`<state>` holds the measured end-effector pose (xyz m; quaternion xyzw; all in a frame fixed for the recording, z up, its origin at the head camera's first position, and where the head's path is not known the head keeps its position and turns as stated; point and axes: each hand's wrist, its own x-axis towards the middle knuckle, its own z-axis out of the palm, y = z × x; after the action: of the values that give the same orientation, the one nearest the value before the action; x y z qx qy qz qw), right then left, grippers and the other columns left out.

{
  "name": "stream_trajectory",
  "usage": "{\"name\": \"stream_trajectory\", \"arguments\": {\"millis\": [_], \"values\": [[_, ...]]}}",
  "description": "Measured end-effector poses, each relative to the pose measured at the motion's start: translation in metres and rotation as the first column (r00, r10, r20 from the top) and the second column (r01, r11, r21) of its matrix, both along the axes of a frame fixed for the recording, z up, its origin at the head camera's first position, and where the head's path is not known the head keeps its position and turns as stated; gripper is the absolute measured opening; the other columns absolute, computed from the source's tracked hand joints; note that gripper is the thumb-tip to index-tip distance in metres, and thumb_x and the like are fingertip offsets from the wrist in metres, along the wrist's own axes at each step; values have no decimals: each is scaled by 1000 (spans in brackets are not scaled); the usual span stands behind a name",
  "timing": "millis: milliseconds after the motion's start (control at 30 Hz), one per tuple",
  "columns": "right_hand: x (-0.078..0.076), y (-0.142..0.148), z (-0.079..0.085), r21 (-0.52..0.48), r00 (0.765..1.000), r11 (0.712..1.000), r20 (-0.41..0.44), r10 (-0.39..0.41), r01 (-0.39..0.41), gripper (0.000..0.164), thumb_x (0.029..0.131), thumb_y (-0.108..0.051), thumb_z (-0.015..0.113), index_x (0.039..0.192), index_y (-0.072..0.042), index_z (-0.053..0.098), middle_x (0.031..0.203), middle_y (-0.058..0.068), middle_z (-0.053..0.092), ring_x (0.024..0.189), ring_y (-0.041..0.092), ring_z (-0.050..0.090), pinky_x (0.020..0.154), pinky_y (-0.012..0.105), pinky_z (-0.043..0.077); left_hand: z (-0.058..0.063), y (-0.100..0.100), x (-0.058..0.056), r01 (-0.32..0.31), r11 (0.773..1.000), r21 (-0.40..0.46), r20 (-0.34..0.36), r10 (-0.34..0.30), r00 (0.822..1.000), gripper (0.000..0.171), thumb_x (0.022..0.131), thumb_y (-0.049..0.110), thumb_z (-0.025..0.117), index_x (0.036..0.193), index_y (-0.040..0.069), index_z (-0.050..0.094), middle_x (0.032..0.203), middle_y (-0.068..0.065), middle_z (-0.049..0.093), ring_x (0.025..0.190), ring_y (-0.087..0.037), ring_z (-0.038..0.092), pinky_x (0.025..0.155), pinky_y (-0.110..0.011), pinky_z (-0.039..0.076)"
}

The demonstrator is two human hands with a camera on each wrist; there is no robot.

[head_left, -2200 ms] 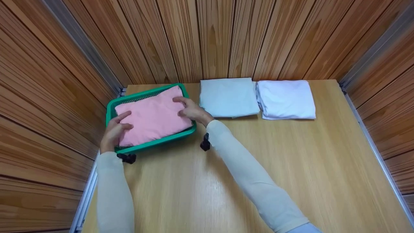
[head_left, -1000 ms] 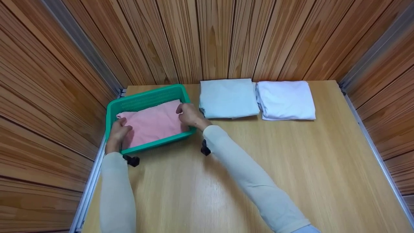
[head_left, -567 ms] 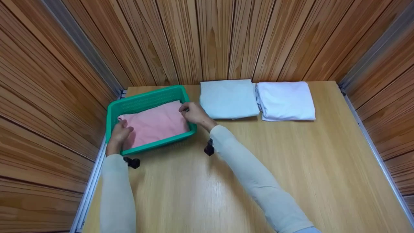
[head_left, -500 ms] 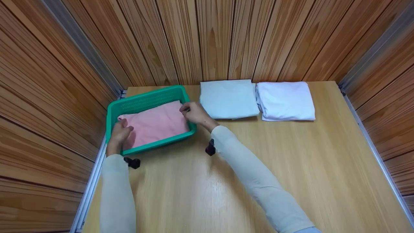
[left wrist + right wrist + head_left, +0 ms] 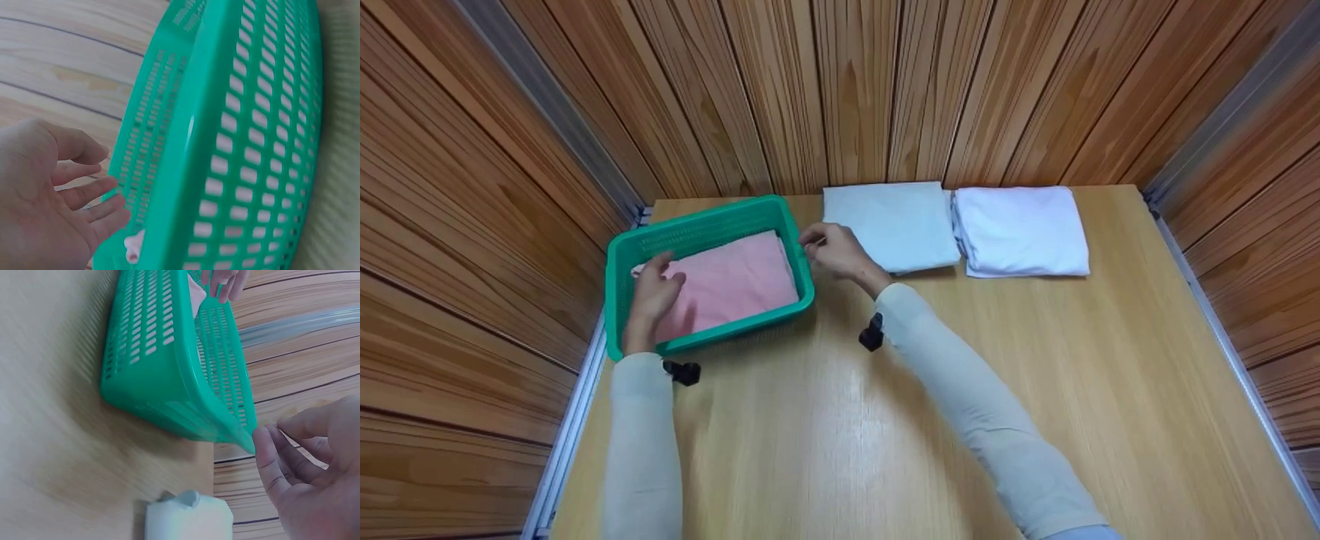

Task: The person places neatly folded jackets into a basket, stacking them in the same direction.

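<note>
A folded pink cloth [image 5: 735,281] lies flat inside the green plastic basket [image 5: 735,327] at the back left of the table. My left hand [image 5: 654,294] is above the basket's left part, its fingers loosely bent with nothing in them; the left wrist view shows its palm [image 5: 45,202] bare beside the basket wall [image 5: 256,135]. Just outside the basket's right rim hovers my right hand [image 5: 841,251], near the folded pale blue cloth [image 5: 896,229]. In the right wrist view its thumb and fingers [image 5: 269,458] are loosely bent near each other and hold nothing.
A folded white cloth [image 5: 1024,232] lies right of the pale blue one, close against it, along the back of the wooden table [image 5: 840,420]. Wood-panelled walls [image 5: 855,90] stand behind and at both sides.
The pink cloth went down from the rim to inside the basket. Both hands have since let go of it; the left has risen, and the right has moved right, out past the rim.
</note>
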<state>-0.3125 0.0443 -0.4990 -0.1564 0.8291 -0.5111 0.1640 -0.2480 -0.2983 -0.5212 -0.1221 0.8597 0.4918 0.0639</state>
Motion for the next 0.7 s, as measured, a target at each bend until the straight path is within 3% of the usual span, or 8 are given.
{"name": "stream_trajectory", "arguments": {"millis": [100, 300, 400, 533, 633, 700], "values": [[-2, 8, 2, -4, 1000, 1000, -15, -14, 14, 29, 110, -11, 52, 133, -6, 68, 120, 10, 68, 96, 25, 64, 65, 26, 51, 2, 11, -5, 8, 1000, 15, -56, -7, 998, 60, 111, 16, 49, 166, 1, 31, 170, -25, 34, 160, -41, 31, 128, -55, 34], [-3, 23, 5, -44, 998, 999, -60, -12, 9, 25, 108, -9, 55, 129, -4, 69, 121, 17, 70, 108, 37, 69, 82, 32, 58, 11, 34, -9, 26, 998, 57, -137, -18, 990, 51, 110, 13, 52, 158, -1, 43, 155, -24, 53, 146, -37, 49, 121, -52, 44], [-3, 31, 5, -51, 996, 998, -83, -32, 28, 24, 108, -10, 58, 128, -3, 70, 120, 18, 72, 99, 26, 70, 79, 29, 58, 15, 45, -11, 50, 996, 70, -179, -37, 983, 46, 110, 12, 53, 154, -2, 48, 144, -24, 60, 134, -34, 57, 109, -40, 53], [-2, 45, 4, -65, 995, 997, -88, -41, 36, 24, 108, -9, 58, 128, -1, 70, 117, 21, 72, 99, 31, 71, 76, 24, 57, 19, 59, -13, 60, 994, 95, -205, -40, 978, 39, 110, 14, 56, 146, -1, 56, 129, -22, 64, 118, -33, 64, 90, -23, 56], [-3, 57, 4, -70, 995, 997, -82, -49, 43, 24, 108, -8, 57, 127, -1, 69, 114, 20, 71, 105, 40, 70, 76, 23, 57, 20, 68, -14, 59, 992, 114, -233, -31, 972, 30, 110, 16, 58, 134, -1, 62, 118, -20, 65, 108, -31, 67, 84, -21, 58], [-3, 64, 4, -76, 994, 995, -83, -65, 59, 22, 108, -6, 56, 125, 0, 69, 110, 15, 71, 101, 35, 71, 76, 23, 57, 21, 74, -15, 63, 991, 118, -263, -30, 964, 25, 110, 17, 59, 126, -1, 65, 111, -18, 67, 100, -27, 69, 82, -22, 60]]}}
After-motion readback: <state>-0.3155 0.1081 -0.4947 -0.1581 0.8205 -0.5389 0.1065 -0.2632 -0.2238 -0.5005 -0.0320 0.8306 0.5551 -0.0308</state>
